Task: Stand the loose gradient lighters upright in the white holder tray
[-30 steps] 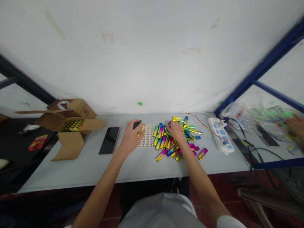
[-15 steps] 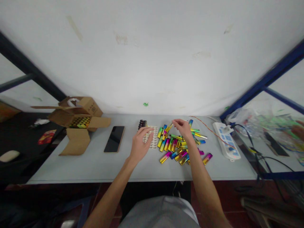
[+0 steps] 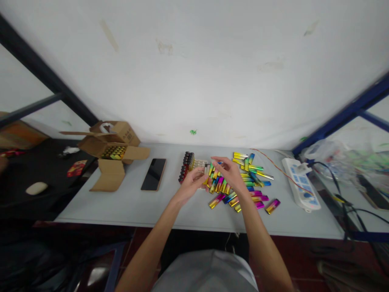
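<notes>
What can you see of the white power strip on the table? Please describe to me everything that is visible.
The power strip is long, white and plastic-looking, with blue-marked sockets along its upper face. It lies flat and slantwise on the grey table, towards its right end. A white plug sits in its far part, near the wall, with a black cable beside it. A thin reddish wire runs across it. Its finer markings are too blurred to read.

Your bare left forearm and right forearm slanted forward and inward. Your left grip was curled and turned rightward; your right grip, just beside it and slightly farther forward, was bent and pointed leftward.
</notes>
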The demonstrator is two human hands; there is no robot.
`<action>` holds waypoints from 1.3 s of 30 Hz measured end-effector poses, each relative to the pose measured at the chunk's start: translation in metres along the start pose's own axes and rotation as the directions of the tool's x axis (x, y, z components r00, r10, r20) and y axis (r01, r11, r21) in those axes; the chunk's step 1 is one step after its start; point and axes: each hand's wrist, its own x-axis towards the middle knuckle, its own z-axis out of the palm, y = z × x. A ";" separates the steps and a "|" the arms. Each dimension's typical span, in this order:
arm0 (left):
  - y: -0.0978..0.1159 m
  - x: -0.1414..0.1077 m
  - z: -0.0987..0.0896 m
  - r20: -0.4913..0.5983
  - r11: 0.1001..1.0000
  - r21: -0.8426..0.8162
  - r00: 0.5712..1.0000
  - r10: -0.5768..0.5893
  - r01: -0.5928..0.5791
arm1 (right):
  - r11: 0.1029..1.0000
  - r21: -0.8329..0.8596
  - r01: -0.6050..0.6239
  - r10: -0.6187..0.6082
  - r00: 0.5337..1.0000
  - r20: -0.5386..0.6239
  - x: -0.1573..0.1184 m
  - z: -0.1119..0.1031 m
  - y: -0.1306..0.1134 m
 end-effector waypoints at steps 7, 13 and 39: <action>0.002 -0.007 -0.004 -0.207 0.988 -0.156 0.978 -0.037 0.005 | 0.973 -0.227 -0.032 0.026 0.999 -0.029 -0.020 0.018 0.028; 0.011 -0.005 -0.014 -0.250 0.969 -0.215 0.953 -0.174 0.121 | 0.859 -0.450 0.246 -0.204 0.969 0.139 -0.043 0.051 0.044; 0.026 -0.005 -0.024 -0.363 0.984 0.146 0.919 0.152 -0.105 | 0.788 -0.519 0.333 -0.230 0.940 0.254 -0.060 0.061 0.041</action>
